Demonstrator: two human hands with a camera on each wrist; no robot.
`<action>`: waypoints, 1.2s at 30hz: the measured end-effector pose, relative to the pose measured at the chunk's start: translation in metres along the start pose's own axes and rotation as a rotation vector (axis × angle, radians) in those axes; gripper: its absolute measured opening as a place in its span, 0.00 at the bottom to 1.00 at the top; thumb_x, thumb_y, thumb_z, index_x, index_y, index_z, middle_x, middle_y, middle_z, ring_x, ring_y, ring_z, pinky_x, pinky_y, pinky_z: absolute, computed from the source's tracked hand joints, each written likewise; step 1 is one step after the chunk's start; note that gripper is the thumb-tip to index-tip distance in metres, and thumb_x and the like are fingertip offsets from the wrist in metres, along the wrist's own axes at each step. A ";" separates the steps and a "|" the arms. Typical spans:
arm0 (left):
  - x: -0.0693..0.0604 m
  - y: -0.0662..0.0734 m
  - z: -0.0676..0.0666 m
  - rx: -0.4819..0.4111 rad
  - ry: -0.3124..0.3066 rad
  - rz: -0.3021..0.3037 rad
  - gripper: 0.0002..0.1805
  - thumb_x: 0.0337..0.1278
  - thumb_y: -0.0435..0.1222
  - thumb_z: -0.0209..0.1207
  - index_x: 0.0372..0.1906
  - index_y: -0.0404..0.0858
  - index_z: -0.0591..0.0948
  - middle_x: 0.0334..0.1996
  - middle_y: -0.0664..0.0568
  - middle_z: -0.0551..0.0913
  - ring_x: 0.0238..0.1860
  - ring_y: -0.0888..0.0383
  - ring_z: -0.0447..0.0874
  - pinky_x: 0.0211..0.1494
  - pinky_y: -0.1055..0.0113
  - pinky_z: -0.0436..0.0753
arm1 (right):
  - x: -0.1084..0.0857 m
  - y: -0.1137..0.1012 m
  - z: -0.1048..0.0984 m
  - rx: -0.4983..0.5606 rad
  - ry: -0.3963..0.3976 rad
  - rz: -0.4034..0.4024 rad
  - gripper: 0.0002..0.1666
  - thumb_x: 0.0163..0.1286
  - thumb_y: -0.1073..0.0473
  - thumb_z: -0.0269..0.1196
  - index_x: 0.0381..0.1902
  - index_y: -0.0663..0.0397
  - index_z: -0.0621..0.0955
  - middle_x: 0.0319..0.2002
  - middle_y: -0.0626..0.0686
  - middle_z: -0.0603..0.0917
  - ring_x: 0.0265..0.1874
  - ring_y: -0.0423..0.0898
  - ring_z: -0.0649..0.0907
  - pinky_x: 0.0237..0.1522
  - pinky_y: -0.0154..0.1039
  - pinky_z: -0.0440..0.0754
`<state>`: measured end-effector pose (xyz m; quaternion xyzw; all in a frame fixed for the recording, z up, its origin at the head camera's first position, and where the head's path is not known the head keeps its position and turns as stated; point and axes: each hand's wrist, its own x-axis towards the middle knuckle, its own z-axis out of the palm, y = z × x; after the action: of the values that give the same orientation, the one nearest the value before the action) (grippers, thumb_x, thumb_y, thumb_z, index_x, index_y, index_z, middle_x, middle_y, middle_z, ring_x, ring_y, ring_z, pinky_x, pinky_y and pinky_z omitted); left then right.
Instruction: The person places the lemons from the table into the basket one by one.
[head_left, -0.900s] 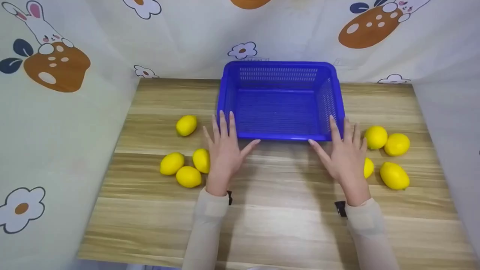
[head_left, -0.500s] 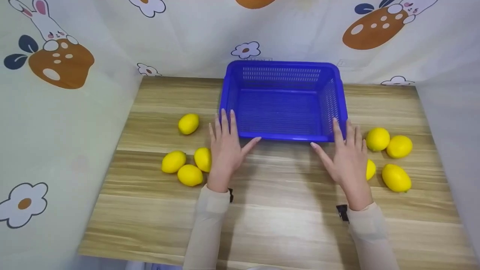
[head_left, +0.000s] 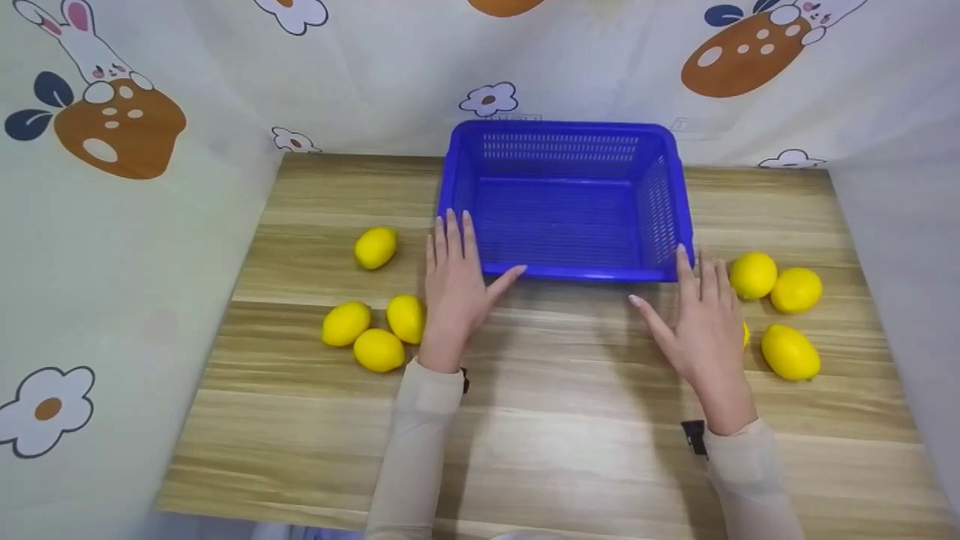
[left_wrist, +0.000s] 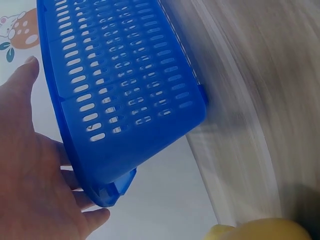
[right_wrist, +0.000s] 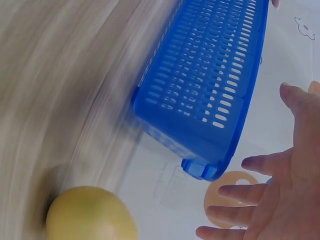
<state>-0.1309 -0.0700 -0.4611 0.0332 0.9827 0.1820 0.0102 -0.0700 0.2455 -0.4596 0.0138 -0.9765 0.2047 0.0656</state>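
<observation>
A blue plastic basket with slotted walls stands at the back of the table. My left hand lies over its near left corner, fingers straight and thumb spread along the front rim. In the left wrist view the fingers reach behind the rim. Beside the near right corner my right hand is spread, holding nothing; the right wrist view shows a gap between it and the basket. Several lemons lie left of the left hand. More lemons lie to the right, one partly hidden under the right hand.
The wooden table runs back to a patterned curtain close behind the basket. A single lemon sits apart, left of the basket. Pale walls or cloth border the table at both sides.
My right hand has drawn off to the right and slightly toward me, away from the basket's rim. The left hand has slid a little forward and right. The basket and lemons stay put.
</observation>
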 end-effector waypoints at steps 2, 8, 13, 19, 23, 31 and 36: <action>0.002 0.000 0.001 0.003 0.003 0.003 0.64 0.65 0.75 0.48 0.86 0.34 0.42 0.86 0.36 0.38 0.87 0.41 0.35 0.88 0.47 0.38 | -0.002 0.002 -0.001 0.001 0.009 -0.003 0.57 0.76 0.29 0.59 0.86 0.55 0.53 0.81 0.73 0.55 0.79 0.76 0.55 0.77 0.75 0.55; 0.007 0.000 0.002 0.011 0.031 0.018 0.65 0.65 0.75 0.51 0.86 0.32 0.43 0.86 0.34 0.41 0.86 0.40 0.38 0.88 0.47 0.42 | -0.008 0.008 -0.003 0.012 0.018 -0.004 0.56 0.76 0.31 0.60 0.85 0.59 0.55 0.81 0.74 0.54 0.78 0.78 0.57 0.76 0.75 0.56; 0.012 -0.002 0.002 0.011 0.024 0.014 0.66 0.64 0.75 0.51 0.86 0.32 0.43 0.85 0.33 0.40 0.86 0.40 0.38 0.88 0.48 0.41 | -0.013 0.013 -0.005 0.014 -0.003 0.009 0.57 0.76 0.31 0.60 0.85 0.61 0.55 0.81 0.74 0.54 0.78 0.78 0.57 0.76 0.75 0.57; 0.018 -0.003 0.000 0.001 0.003 0.002 0.67 0.63 0.76 0.51 0.86 0.33 0.42 0.85 0.34 0.39 0.87 0.40 0.37 0.88 0.47 0.39 | -0.017 0.017 -0.001 0.010 -0.004 -0.006 0.57 0.76 0.33 0.62 0.85 0.61 0.55 0.80 0.75 0.56 0.77 0.79 0.58 0.74 0.77 0.59; 0.021 -0.004 -0.001 -0.006 -0.012 -0.012 0.67 0.62 0.77 0.51 0.86 0.34 0.41 0.86 0.34 0.38 0.87 0.40 0.35 0.88 0.47 0.38 | -0.021 0.018 0.004 0.010 0.010 -0.029 0.56 0.74 0.36 0.65 0.84 0.62 0.57 0.79 0.76 0.58 0.77 0.78 0.60 0.73 0.77 0.61; 0.024 -0.005 0.004 0.026 -0.013 -0.022 0.67 0.62 0.77 0.49 0.86 0.34 0.41 0.86 0.34 0.37 0.87 0.42 0.35 0.88 0.48 0.40 | -0.031 0.019 0.012 -0.019 0.043 -0.075 0.55 0.71 0.42 0.70 0.81 0.67 0.61 0.76 0.76 0.65 0.75 0.76 0.65 0.71 0.74 0.67; 0.024 -0.002 0.006 0.052 -0.003 -0.006 0.66 0.63 0.77 0.48 0.86 0.34 0.43 0.85 0.34 0.38 0.87 0.41 0.37 0.88 0.48 0.43 | -0.039 0.022 0.015 -0.012 0.050 -0.064 0.53 0.71 0.43 0.70 0.81 0.67 0.61 0.75 0.76 0.67 0.74 0.76 0.66 0.72 0.74 0.66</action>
<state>-0.1551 -0.0683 -0.4671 0.0310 0.9872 0.1561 0.0114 -0.0346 0.2593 -0.4867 0.0397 -0.9748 0.1970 0.0966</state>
